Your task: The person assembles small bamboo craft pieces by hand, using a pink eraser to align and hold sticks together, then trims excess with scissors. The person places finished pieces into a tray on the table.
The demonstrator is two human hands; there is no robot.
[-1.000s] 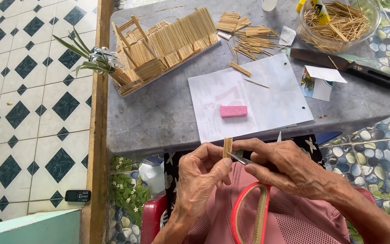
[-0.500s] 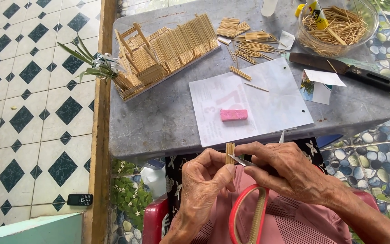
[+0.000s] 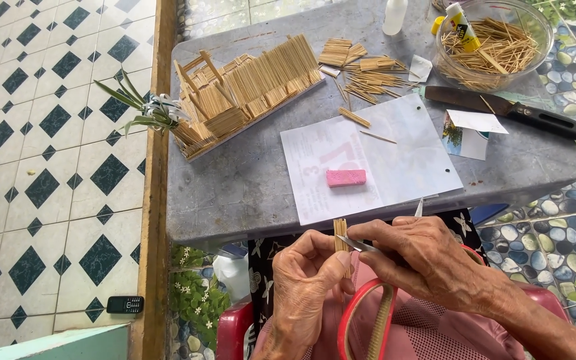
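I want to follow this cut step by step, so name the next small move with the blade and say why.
Probably press the small blade through the bundle of thin sticks. The right hand already holds its edge against the bundle's side, while the left hand pinches the bundle upright just below that spot. Judging by this, the cut looks set up but not yet made.

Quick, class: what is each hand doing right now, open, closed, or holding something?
Left hand: closed on a small bundle of sticks, held upright.
Right hand: closed on a thin metal blade, its tip against the sticks.
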